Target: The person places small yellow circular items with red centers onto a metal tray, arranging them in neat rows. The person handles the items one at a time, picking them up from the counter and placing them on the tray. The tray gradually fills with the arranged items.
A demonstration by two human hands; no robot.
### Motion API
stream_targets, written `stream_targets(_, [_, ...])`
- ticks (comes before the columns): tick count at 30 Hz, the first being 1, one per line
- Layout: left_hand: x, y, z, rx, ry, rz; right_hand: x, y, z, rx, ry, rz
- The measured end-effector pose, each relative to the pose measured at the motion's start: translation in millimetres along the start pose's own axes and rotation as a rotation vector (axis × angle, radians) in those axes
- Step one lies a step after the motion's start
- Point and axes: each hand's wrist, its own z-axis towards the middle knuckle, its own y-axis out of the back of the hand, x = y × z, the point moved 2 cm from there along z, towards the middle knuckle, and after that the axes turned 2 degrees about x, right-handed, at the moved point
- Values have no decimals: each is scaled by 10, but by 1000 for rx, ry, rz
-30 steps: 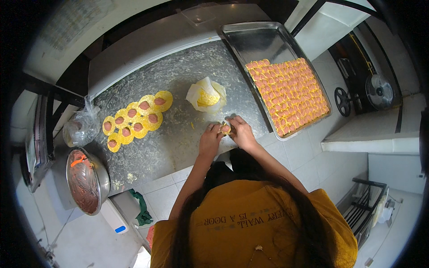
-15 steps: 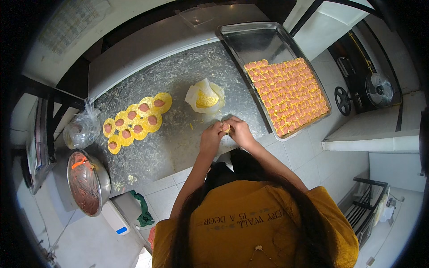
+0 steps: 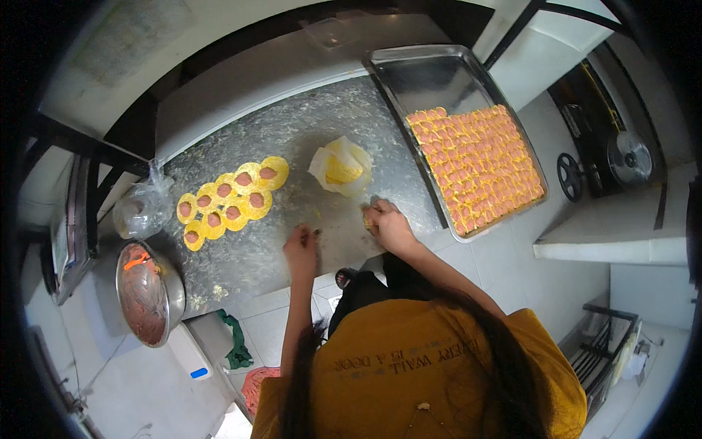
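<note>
My right hand (image 3: 391, 227) is closed round a small yellow-wrapped dumpling (image 3: 367, 220), mostly hidden by the fingers, above the counter's near edge. My left hand (image 3: 300, 252) is apart from it, further left, its fingers curled. A small dark bit shows at its fingertips, too small to name. On the counter to the left lie several round yellow wrappers (image 3: 274, 167), overlapping, each with a lump of pink meat filling (image 3: 257, 200). Ahead of my hands sits a crumpled white wrap (image 3: 319, 162) holding yellow crumbly stuff (image 3: 342, 173).
At the right, a metal tray (image 3: 431, 69) carries packed rows of pink-topped dumplings (image 3: 479, 164). A steel bowl of meat filling (image 3: 140, 300) with an orange-handled tool (image 3: 137, 262) stands at the left, beside a clear plastic bag (image 3: 142, 208). The counter (image 3: 252, 267) is speckled grey.
My hands were together on the dumpling and have now parted. The left has moved left and down; the right keeps the dumpling, slightly further right. The view has shifted a little.
</note>
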Motion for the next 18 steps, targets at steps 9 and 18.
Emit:
stream_targets(9, [233,673,391,-576,109,314,-455,795,61,-123,2,473])
stream_targets(18, [49,480,729,-568,477,503,-2347,2378,1221,-324,-196,142])
